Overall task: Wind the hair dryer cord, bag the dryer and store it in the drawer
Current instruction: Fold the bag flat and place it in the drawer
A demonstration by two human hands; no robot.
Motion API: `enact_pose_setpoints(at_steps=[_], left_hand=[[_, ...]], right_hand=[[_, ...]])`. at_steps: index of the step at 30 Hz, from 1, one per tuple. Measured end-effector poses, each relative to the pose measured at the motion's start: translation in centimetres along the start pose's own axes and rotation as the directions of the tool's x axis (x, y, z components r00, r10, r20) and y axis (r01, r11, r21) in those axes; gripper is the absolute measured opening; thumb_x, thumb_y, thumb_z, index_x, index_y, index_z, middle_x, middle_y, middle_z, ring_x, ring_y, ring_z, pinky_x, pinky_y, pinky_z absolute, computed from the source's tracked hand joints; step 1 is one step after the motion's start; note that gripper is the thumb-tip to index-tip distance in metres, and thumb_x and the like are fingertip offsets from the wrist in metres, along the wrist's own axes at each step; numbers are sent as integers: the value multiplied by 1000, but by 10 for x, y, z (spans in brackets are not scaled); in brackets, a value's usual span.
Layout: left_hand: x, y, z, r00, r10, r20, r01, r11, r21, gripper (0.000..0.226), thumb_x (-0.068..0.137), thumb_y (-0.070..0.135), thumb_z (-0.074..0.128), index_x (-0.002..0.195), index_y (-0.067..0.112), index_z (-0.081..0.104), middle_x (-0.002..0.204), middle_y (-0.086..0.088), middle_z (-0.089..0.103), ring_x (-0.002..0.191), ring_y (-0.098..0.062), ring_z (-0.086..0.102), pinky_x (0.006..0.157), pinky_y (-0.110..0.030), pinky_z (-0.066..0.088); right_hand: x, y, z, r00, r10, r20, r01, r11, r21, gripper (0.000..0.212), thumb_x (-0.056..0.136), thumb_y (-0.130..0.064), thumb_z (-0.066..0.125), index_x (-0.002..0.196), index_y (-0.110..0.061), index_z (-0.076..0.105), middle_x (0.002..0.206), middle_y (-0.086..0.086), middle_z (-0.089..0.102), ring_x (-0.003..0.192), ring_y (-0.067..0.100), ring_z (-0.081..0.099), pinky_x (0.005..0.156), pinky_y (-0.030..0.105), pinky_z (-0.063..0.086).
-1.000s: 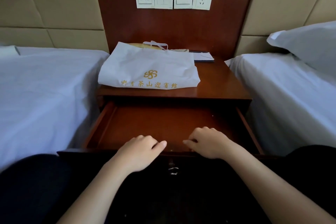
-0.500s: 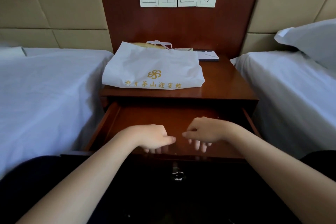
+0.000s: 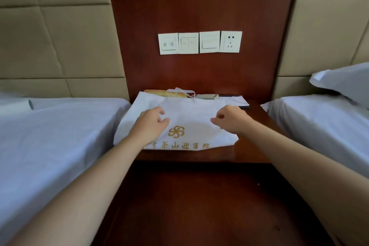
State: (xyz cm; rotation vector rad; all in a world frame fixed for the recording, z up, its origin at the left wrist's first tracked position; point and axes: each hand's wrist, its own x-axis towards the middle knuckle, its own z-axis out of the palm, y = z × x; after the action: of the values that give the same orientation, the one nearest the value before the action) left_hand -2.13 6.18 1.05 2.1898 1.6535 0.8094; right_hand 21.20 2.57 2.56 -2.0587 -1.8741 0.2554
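A white cloth bag [image 3: 189, 114] with a gold emblem and gold lettering lies flat on the wooden nightstand [image 3: 253, 146], its drawstring at the far edge. The hair dryer is not visible; the bag hides whatever is inside. My left hand [image 3: 151, 124] hovers over the bag's left half, fingers curled and apart, holding nothing. My right hand [image 3: 231, 120] is over the bag's right half, fingers curled loosely, also holding nothing. The open drawer [image 3: 199, 205] extends toward me below the nightstand top, its wooden bottom bare.
White-sheeted beds flank the nightstand, one on the left [image 3: 50, 146] and one on the right [image 3: 329, 130] with a pillow [image 3: 343, 80]. Wall switches and a socket [image 3: 199, 42] sit on the wooden panel. A notepad [image 3: 237, 100] and small items lie behind the bag.
Both hands left the drawer's front edge and reached forward over the bag on the nightstand. The view tilted upward and closer.
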Motion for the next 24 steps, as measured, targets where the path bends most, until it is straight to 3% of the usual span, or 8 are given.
enact_pose_setpoints(at_steps=[2,4,6,9,14,18,21,24], left_hand=[[17,-14,5,991,-95,-90,109,980,166,53,91,42,52,131,8,46,129,-16,50,120,-34,48,98,-42,42],[29,-27,13,971,-217,-100,237,929,285,68,90,51,48,138,5,36,141,-19,40,129,-36,40,103,-43,37],[39,-35,22,941,-319,-114,339,900,274,77,89,58,43,143,5,29,147,-20,34,136,-36,33,108,-44,31],[52,-43,32,895,-423,-144,446,857,257,83,87,66,34,145,7,26,151,-16,29,140,-34,24,109,-48,24],[66,-64,36,811,-572,-124,583,808,86,97,74,77,43,142,8,33,142,-14,44,131,-36,40,103,-51,32],[75,-83,39,756,-650,-74,650,759,-25,122,62,87,44,149,5,17,153,-18,26,140,-38,25,110,-53,28],[82,-99,39,743,-668,-41,638,725,-261,139,43,88,56,146,3,19,146,-16,39,131,-38,41,105,-51,38],[82,-109,35,745,-667,-11,629,708,-321,139,32,86,58,142,6,33,141,-13,46,126,-36,47,102,-49,42]], right_hand=[[16,0,3,999,16,-52,-18,999,-39,37,90,-40,55,89,-4,63,93,11,66,88,28,59,67,31,42],[30,0,11,996,75,-54,-76,997,-20,49,88,-47,55,115,-6,57,120,13,57,111,32,51,85,36,44],[40,0,23,980,200,-12,-198,975,100,70,84,-54,57,135,-10,38,137,15,41,125,36,40,100,44,41],[54,1,43,947,316,62,-322,926,196,96,77,-61,61,146,-12,15,147,17,27,132,39,33,105,50,37],[71,8,58,913,395,107,-409,874,263,119,68,-67,65,149,-14,-4,151,17,23,136,40,29,108,50,33],[85,15,59,886,458,78,-456,824,336,120,65,-64,70,148,-11,2,149,17,29,135,39,31,109,51,31],[91,19,60,849,523,73,-494,737,462,109,67,-55,75,143,-6,15,143,17,37,129,38,40,103,48,39],[91,24,62,828,556,77,-504,675,539,95,65,-49,80,134,-3,33,133,16,49,120,36,51,97,43,44]])
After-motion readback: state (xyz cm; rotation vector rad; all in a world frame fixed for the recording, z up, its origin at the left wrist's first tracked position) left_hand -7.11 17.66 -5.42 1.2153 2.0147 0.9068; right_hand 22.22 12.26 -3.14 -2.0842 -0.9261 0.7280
